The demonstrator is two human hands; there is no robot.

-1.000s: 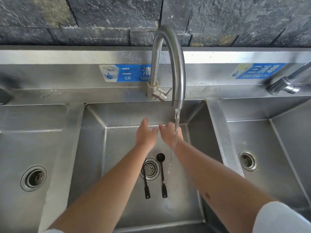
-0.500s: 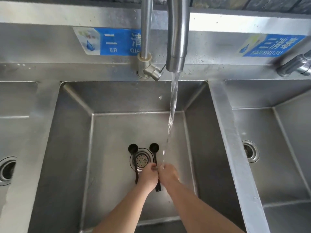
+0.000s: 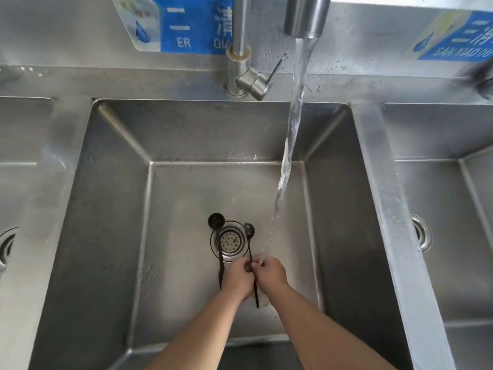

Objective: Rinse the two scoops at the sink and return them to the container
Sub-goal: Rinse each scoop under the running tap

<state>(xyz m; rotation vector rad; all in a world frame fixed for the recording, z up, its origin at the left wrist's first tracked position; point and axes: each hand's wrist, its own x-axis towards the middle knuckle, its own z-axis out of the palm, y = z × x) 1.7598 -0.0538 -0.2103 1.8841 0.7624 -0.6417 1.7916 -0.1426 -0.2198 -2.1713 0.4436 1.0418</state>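
Two black long-handled scoops lie on the floor of the middle sink basin, one on each side of the drain strainer. The left scoop lies flat, and my left hand touches its handle's side. The right scoop is turned with its bowl on edge. The fingertips of my left hand and my right hand meet on its thin handle and pinch it. Water runs from the tap spout and lands just beyond my knuckles. No container is in view.
The tap's lever stands behind the basin rim. Another basin with its own drain lies to the right past a steel divider. A third basin is on the left. Blue labels are on the backsplash.
My hands dropped from under the tap to the basin floor and closed on the right scoop's handle. Its bowl has turned on edge. The view has moved closer to the sink.
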